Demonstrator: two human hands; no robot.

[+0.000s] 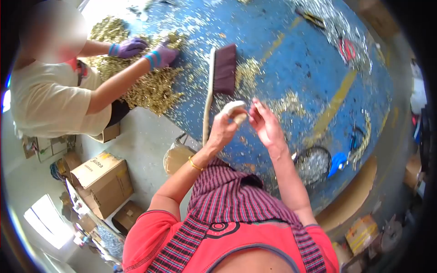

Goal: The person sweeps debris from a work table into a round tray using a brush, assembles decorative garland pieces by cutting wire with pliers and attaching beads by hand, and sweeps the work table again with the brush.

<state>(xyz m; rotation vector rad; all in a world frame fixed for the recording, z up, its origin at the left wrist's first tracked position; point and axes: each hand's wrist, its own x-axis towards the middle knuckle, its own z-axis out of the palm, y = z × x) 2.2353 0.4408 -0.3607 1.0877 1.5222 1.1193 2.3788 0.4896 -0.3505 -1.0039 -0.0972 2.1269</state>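
My left hand (224,125) has whitish covers on its thumb and fingertips, which curve toward each other; whether anything lies between them is too small to tell. Close by on the right, my right hand (267,126) is raised palm inward, its fingers apart and loosely bent, with nothing visible in it. Both hands are over the near edge of the blue table (282,68), a small gap between them. Just beyond my left hand lies a brush (224,70) with dark bristles and a pale handle.
At the left, a co-worker in purple gloves (132,47) handles a pile of gold shreds (152,91). Silver strands and red-handled scissors (347,49) lie far right. A round container (313,164) of silvery bits and a blue object (337,163) sit near right. Cardboard boxes (102,173) stand lower left.
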